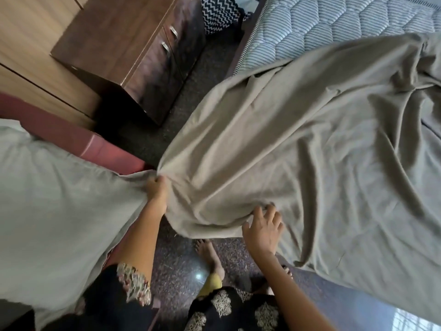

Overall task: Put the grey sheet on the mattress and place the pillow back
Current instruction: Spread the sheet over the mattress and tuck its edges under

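At the near edge of the bed: grey sheet [298, 151] lies rumpled over most of the mattress [334, 25], whose striped quilted top shows bare at the far end. The near hem hangs off the bed edge above the speckled floor [176, 263].

Judgement, step in hand: spreading and squaring the sheet. To do it well:
- the right grip takes the hem firmly, apart from the left, so the edge is taut between two points
- lift and shake toward the bare end so the diagonal creases run out
- then draw the corner down over the mattress corner, keeping the hem off the floor

Risk: pulling by one corner only would drag the sheet skew. The pillow goes back only once the far end is covered.

Left grip [157, 189]: closed on a bunched corner of the sheet, fingers curled over the gather, forearm reaching forward, wrist straight.

Right grip [263, 229]: open, palm down, fingers spread and slightly bent. Tips touch a fold near the hem, thumb out to the left, not closed round cloth.

Grey-covered bulk [47, 199] at left rests on a maroon piece of furniture [95, 144]. Likely the pillow, not certain; its cloth meets the sheet at the left grip
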`<action>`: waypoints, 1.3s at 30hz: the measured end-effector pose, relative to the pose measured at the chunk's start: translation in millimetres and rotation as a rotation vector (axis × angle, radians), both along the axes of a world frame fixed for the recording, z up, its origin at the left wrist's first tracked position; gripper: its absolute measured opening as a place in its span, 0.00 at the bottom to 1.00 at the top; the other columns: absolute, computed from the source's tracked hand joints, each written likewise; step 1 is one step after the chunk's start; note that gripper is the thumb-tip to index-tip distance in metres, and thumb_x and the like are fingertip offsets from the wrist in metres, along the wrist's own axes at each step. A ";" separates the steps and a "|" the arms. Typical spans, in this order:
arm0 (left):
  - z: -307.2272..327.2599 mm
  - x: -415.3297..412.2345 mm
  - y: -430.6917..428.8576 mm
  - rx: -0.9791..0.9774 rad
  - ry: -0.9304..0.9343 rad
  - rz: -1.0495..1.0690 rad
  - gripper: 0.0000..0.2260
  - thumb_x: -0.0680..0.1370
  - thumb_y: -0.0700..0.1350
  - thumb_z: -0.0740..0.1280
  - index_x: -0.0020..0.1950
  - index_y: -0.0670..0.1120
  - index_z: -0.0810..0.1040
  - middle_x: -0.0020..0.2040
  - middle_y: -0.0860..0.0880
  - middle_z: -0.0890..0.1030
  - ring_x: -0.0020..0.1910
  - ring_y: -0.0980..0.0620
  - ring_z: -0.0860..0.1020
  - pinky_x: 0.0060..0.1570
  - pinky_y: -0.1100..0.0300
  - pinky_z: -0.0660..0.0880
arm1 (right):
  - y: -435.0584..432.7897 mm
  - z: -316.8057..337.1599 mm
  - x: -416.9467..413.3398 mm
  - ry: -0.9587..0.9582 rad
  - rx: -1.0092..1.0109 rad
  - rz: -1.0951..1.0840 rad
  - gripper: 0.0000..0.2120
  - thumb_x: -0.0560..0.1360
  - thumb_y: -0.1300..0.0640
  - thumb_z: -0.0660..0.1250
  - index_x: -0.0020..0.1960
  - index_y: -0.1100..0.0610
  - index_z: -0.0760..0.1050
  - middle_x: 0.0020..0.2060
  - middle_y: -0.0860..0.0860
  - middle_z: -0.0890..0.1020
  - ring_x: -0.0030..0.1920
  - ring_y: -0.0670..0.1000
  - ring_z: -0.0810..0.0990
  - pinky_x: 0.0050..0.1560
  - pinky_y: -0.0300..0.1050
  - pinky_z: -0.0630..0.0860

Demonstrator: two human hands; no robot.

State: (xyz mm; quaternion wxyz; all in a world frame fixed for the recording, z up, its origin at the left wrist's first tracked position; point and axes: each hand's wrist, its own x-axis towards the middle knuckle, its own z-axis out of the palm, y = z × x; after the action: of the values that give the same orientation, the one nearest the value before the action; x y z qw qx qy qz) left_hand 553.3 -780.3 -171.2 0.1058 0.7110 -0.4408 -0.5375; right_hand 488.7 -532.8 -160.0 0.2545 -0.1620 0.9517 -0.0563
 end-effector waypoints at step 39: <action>-19.5 73.5 3.4 -0.103 -0.395 -0.452 0.13 0.81 0.40 0.58 0.55 0.32 0.78 0.55 0.33 0.79 0.55 0.36 0.76 0.53 0.50 0.71 | 57.8 -20.1 40.4 -0.303 -0.464 -1.503 0.09 0.79 0.51 0.56 0.53 0.55 0.68 0.35 0.52 0.77 0.36 0.55 0.80 0.43 0.52 0.78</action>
State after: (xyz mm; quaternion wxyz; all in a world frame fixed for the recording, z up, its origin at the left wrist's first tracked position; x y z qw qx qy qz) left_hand 626.8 -776.9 -190.7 -0.0686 0.6793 -0.6266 -0.3758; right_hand 529.1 -475.1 -180.1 0.2348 0.4833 0.7252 -0.4306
